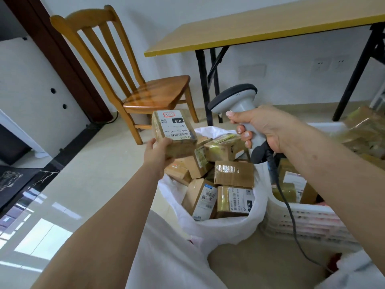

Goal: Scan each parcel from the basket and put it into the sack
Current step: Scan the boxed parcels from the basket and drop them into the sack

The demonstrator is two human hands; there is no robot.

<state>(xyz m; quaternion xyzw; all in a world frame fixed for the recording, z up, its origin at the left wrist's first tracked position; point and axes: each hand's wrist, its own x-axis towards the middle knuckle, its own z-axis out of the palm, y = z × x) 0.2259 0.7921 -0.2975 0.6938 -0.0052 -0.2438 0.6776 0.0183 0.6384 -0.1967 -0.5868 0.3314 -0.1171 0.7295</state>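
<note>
My left hand point(157, 152) grips a small cardboard parcel point(174, 133) from below, its white label facing up, held above the far left rim of the white sack point(225, 228). My right hand point(264, 130) holds the grey barcode scanner point(234, 99) by its handle, head pointing left toward the parcel, a black cable hanging down from it. The sack stands open on the floor with several taped cardboard parcels point(233, 174) inside. To its right sits the white plastic basket point(308, 222), holding more parcels point(291, 184).
A wooden chair point(133, 84) stands behind the sack. A yellow-topped folding table point(250, 32) with black legs runs along the back wall. More wrapped parcels point(366, 130) are piled at the far right. Pale tiled floor point(73, 184) lies to the left.
</note>
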